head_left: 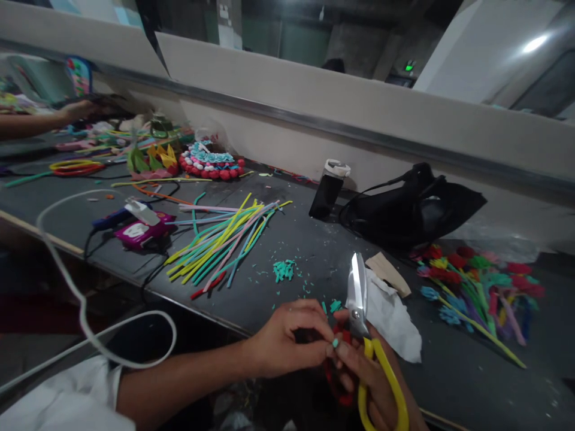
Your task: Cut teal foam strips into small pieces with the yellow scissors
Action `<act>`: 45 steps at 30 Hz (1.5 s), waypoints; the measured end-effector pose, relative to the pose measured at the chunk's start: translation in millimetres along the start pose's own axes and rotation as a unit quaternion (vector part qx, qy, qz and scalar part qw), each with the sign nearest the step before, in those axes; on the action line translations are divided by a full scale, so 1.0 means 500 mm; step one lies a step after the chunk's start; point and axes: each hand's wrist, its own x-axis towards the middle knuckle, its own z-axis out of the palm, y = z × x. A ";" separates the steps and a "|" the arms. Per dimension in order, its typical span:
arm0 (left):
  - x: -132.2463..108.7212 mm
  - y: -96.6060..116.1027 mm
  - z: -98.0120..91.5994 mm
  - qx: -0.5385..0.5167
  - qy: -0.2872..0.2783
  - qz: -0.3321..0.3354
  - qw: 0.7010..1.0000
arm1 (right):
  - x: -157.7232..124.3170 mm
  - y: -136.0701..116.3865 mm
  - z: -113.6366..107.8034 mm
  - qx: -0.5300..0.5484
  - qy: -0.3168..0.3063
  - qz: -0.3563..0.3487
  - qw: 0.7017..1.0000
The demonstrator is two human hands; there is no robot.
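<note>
Near the table's front edge, my left hand (296,338) pinches a tiny teal piece (335,343) between thumb and forefinger. My right hand (366,365) meets it there, its fingertips on the same small piece. Scissors (358,299) with yellow and red handles hang in my right hand, blades upward and looking closed. Just beyond the hands lie a little heap of cut teal bits (284,270) and a smaller clump (335,306). A bundle of pink, yellow, teal and blue fuzzy sticks (224,239) is spread to the left.
White tissue (390,317) lies right of the scissors, before colourful craft flowers (485,287). A dark bottle (329,188) and a black bag (404,209) stand behind. At left are a purple device (144,229), a white cable (74,281) and another person's arm (40,124).
</note>
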 end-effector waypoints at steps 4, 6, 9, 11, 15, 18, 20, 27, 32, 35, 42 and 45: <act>0.001 -0.003 -0.001 0.042 -0.007 0.029 0.999 | 0.010 0.009 -0.007 0.014 0.003 -0.015 1.000; 0.001 -0.007 0.002 0.054 0.001 0.031 0.998 | 0.016 0.017 -0.014 0.013 -0.001 -0.027 1.000; 0.000 -0.014 0.008 0.069 0.028 0.027 0.997 | 0.019 0.023 -0.017 0.009 -0.010 -0.041 0.999; -0.001 -0.016 0.011 0.063 0.038 0.011 0.997 | 0.017 0.020 -0.012 0.007 -0.004 -0.047 0.999; 0.000 -0.013 0.008 0.040 0.032 -0.034 0.998 | 0.010 0.008 0.003 0.017 0.022 -0.045 0.999; 0.002 -0.009 0.004 0.027 0.023 -0.044 0.998 | 0.012 0.009 0.002 0.030 0.009 -0.037 0.999; 0.003 -0.007 0.002 0.021 0.015 -0.033 0.999 | 0.016 0.017 -0.007 0.043 -0.011 -0.020 0.999; 0.004 -0.008 -0.002 0.019 -0.013 0.013 1.000 | 0.028 0.039 -0.028 0.083 -0.047 0.008 0.995; 0.004 -0.009 0.009 0.022 0.035 -0.048 0.998 | 0.025 0.035 -0.021 0.098 -0.038 -0.019 0.994; 0.000 -0.017 0.018 0.001 0.064 -0.091 0.994 | 0.023 0.037 -0.018 0.103 -0.025 -0.031 0.994; -0.005 -0.036 0.028 -0.159 0.096 -0.171 0.968 | 0.014 0.022 -0.002 0.067 0.012 -0.087 0.994; -0.004 -0.037 0.029 -0.176 0.102 -0.164 0.965 | 0.013 0.017 0.002 0.035 0.031 -0.112 0.993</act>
